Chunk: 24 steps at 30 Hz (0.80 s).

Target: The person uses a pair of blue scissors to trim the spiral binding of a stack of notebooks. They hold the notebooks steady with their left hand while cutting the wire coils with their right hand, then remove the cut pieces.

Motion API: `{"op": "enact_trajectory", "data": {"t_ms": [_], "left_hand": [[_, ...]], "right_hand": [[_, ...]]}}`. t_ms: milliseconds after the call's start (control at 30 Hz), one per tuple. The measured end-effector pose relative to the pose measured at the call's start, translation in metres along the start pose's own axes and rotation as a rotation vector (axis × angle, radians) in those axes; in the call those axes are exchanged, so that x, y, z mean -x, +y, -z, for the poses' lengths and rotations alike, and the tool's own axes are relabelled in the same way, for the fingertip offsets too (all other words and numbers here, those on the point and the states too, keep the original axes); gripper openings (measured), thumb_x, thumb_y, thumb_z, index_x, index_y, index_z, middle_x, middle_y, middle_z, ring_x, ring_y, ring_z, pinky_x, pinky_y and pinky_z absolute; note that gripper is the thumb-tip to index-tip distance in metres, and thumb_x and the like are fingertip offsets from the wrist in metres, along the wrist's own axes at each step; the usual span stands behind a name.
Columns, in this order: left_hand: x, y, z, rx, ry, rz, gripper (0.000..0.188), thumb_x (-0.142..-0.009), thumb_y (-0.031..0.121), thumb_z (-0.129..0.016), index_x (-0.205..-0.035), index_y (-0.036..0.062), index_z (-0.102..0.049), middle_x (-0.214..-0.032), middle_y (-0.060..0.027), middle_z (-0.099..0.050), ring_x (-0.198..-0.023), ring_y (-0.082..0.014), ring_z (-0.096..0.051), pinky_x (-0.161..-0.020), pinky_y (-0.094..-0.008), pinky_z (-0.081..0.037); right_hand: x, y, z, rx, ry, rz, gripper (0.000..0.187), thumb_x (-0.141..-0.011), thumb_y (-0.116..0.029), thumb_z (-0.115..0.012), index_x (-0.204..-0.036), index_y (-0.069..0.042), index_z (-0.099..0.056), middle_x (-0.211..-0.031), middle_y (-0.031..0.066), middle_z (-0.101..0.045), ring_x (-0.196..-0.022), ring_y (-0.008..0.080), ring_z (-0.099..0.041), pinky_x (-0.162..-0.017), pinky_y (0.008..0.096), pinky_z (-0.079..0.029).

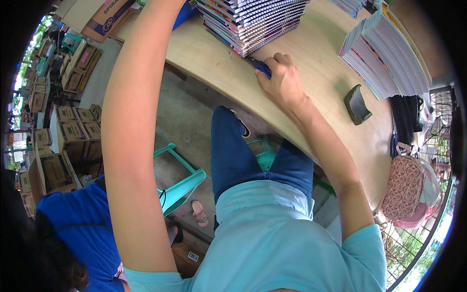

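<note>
My right hand (pixel 284 80) rests on the table's near edge, its fingers closed around blue-handled pliers (pixel 262 67). The dark tip of the pliers points to the lower corner of a tall stack of spiral-bound notebooks (pixel 243 24). Their coils face toward the right and front. My left arm (pixel 134 126) reaches up past the stack's left side, and the hand lies beyond the top edge of the picture.
On the wooden table (pixel 321 63), a second stack of booklets (pixel 384 53) stands at the right, near a dark curved piece (pixel 357 104). A patterned bag (pixel 401 187) hangs at the right. Turquoise stools (pixel 182 182), cardboard boxes (pixel 73 131) and a person in blue (pixel 80 219) are at the left.
</note>
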State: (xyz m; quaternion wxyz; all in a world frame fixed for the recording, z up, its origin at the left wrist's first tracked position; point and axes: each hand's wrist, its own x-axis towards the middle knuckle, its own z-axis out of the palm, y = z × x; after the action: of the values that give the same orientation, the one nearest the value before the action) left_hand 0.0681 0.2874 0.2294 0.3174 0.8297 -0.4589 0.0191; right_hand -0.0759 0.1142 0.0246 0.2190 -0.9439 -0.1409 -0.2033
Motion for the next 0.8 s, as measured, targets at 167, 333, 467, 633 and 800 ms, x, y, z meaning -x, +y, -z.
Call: {"op": "enact_trajectory", "data": {"t_ms": [167,333,467,633,800], "left_hand": [[0.003,-0.004,-0.003,0.099,-0.028,0.026,0.06,-0.073,0.019,-0.078,-0.13,0.0103,-0.061,-0.142,-0.0117,-0.053,-0.131,-0.0218,-0.049,-0.109,-0.0298,-0.034],[-0.001,-0.007,-0.004,0.084,0.006,-0.03,0.06,-0.073,0.017,-0.077,-0.13,0.0091,-0.061,-0.144,-0.0104,-0.051,-0.135,-0.0215,-0.044,-0.112,-0.0292,-0.03],[0.0,-0.004,-0.001,0.084,-0.012,-0.009,0.06,-0.073,0.017,-0.077,-0.13,0.0098,-0.061,-0.144,-0.0102,-0.051,-0.134,-0.0213,-0.045,-0.111,-0.0294,-0.031],[0.0,-0.001,0.0,0.029,-0.012,0.009,0.06,-0.072,0.019,-0.077,-0.13,0.0112,-0.062,-0.145,-0.0101,-0.05,-0.133,-0.0216,-0.046,-0.111,-0.0297,-0.031],[-0.003,0.005,0.0,0.042,-0.02,0.002,0.061,-0.072,0.021,-0.078,-0.129,0.0114,-0.062,-0.145,-0.0102,-0.05,-0.133,-0.0223,-0.046,-0.111,-0.0307,-0.032]], "right_hand": [[-0.056,0.024,0.034,-0.403,-0.535,-0.439,0.039,-0.073,-0.036,-0.075,-0.088,0.001,-0.07,-0.08,0.0178,-0.069,-0.075,0.0268,-0.067,-0.068,0.0376,-0.052],[0.013,-0.011,0.001,-0.002,0.012,-0.199,0.037,-0.073,-0.026,-0.075,-0.101,-0.002,-0.066,-0.101,0.0155,-0.061,-0.099,0.0339,-0.057,-0.081,0.0457,-0.047],[0.014,-0.016,-0.006,-0.008,0.045,-0.177,0.04,-0.072,-0.025,-0.075,-0.103,-0.002,-0.065,-0.105,0.0147,-0.058,-0.103,0.0343,-0.054,-0.084,0.0494,-0.045],[0.0,-0.008,-0.008,-0.049,-0.026,-0.098,0.032,-0.072,-0.022,-0.075,-0.094,0.0,-0.068,-0.095,0.0165,-0.064,-0.092,0.0349,-0.061,-0.077,0.0463,-0.05],[-0.072,0.031,0.025,-0.488,-0.604,-0.5,0.033,-0.072,-0.03,-0.076,-0.076,0.002,-0.07,-0.069,0.0121,-0.067,-0.066,0.0246,-0.066,-0.063,0.0367,-0.052]]}}
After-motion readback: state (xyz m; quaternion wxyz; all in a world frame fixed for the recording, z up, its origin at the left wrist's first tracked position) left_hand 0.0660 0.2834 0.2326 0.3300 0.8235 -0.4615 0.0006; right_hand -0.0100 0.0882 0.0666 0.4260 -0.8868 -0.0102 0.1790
